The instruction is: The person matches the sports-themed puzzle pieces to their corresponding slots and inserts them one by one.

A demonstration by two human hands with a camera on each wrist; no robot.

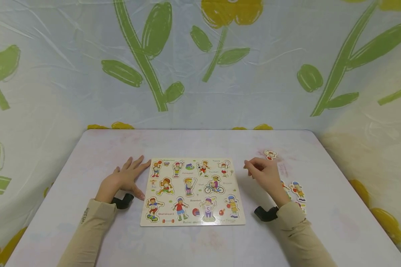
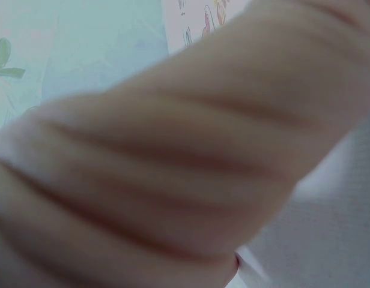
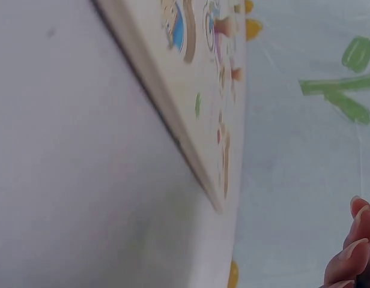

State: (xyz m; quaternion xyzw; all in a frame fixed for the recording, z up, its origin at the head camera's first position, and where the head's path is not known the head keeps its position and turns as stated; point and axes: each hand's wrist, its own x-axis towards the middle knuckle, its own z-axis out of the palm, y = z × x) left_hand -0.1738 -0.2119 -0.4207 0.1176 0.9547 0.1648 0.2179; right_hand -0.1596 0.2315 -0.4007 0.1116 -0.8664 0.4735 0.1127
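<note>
Two bare hands flank a puzzle board [image 1: 167,173] on a pale table [image 1: 200,244]; clock centred on the board, head view.

At 9 o'clock: left hand [image 1: 125,180], fingers spread wide, one fingertip at the board's 10 o'clock corner, thumb by its left edge; contact cannot be told. Black device [image 1: 123,202] at that wrist.

Centre: board lies flat, cream, rectangular, glossy toward 5 o'clock, printed with English sport words and eleven coloured figures in rows of four, three, four. Skateboarder [image 1: 153,208] toward 8 o'clock; runner [image 1: 166,186] toward 9; golfer [image 1: 188,186] near centre; baseball player [image 1: 208,210], lilac with letter S, toward 5; cyclist [image 1: 214,184] between 2 and 3. Right wrist view: thick pale board edge, knobs [image 3: 224,26] standing proud.

At 3 o'clock: right hand [image 1: 265,178], fingers bent, tips narrow; anything pinched cannot be told. Loose racket-player piece [image 1: 270,155] just beyond, at 2 o'clock. Farther out at 3: loose blue-capped piece [image 1: 297,191], others partly hidden behind the wrist.
</note>
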